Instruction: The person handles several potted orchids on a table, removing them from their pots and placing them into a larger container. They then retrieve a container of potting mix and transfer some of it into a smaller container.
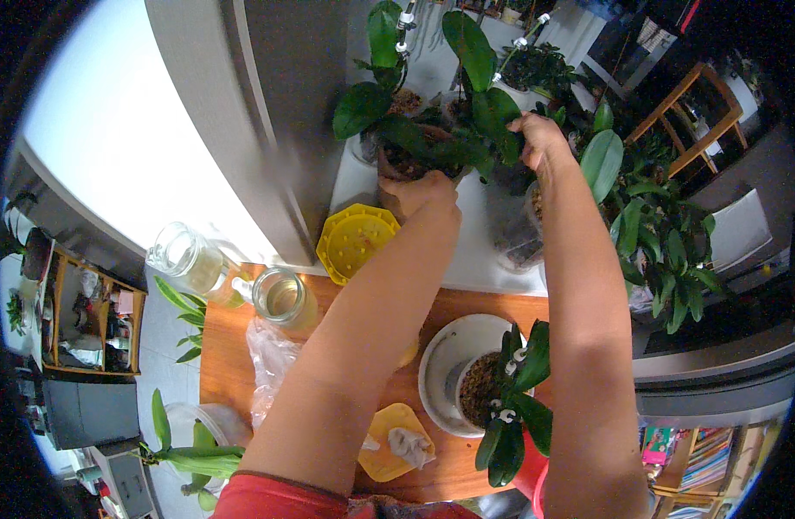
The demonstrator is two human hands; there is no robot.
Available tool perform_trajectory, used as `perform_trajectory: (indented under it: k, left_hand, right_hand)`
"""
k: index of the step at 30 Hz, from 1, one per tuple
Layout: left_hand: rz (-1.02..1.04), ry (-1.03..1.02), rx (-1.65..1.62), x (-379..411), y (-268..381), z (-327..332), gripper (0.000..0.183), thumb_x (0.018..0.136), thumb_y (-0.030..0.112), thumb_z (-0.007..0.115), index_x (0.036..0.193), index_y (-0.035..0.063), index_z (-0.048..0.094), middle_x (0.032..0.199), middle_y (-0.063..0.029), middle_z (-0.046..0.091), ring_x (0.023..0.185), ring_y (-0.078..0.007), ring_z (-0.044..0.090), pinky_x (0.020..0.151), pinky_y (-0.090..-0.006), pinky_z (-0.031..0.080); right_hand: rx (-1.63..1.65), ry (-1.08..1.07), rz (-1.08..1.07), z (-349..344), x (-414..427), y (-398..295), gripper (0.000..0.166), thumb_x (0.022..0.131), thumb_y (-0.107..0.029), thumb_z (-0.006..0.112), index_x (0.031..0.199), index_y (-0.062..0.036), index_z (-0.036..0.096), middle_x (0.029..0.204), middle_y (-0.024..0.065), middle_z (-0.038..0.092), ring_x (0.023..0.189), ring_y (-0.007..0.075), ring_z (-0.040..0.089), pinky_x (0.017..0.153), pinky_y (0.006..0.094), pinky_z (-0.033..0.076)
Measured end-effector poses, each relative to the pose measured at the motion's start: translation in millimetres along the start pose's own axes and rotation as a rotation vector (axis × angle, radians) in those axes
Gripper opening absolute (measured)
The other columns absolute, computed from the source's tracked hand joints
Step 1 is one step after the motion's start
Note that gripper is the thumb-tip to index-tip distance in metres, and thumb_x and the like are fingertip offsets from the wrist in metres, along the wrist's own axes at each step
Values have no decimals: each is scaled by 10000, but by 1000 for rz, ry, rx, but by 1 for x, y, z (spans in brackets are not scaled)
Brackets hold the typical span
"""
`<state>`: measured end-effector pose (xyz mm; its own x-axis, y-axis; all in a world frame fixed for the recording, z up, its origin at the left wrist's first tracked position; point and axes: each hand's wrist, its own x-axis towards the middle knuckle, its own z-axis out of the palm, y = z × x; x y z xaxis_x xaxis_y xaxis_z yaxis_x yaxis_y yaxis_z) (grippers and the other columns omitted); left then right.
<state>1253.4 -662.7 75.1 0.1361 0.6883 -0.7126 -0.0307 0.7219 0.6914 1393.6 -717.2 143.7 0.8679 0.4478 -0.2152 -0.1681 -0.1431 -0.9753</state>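
Observation:
On the white windowsill (475, 214), my left hand (423, 194) grips the near rim of a plant pot (397, 170) filled with dark bark. My right hand (539, 136) is beside a broad orchid leaf (496, 117), with its fingertips at the leaf's edge; whether they pinch it is unclear. Below my left hand lies an empty yellow plastic saucer (358, 243). A clear pot (522, 243) with bark stands under my right forearm. Nearer to me, a potted orchid (481, 389) sits in a white bowl (436, 344) on the wooden table (488, 301).
Two glass jars of liquid, one a handled jug (189, 256) and one a jar (280, 298), stand at the left. Near them lies a crumpled plastic bag (267, 363). A yellow tray (387, 464) holds a crumpled tissue (410, 446). More leafy plants (657, 240) crowd the right.

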Motion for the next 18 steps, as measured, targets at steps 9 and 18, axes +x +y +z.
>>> perform_trajectory:
  k: [9,18]
  left_hand:
    - [51,8,21,1,-4,0,863,725,79,578,1379,262,46,1080,-195,549,728,-274,641,608,-383,547]
    - [122,-73,-19,-5,-6,-19,877,757,66,608,1382,271,29,1123,-199,521,659,-289,637,535,-345,547]
  right_hand:
    - [-69,-36,28,-6,11,4,284,745,1,566,1009,-77,499,990,102,533,815,258,529,630,405,449]
    - [12,34,1,0,-19,3,240,703,-24,557,942,-24,537,962,133,556,784,279,524,594,424,424]
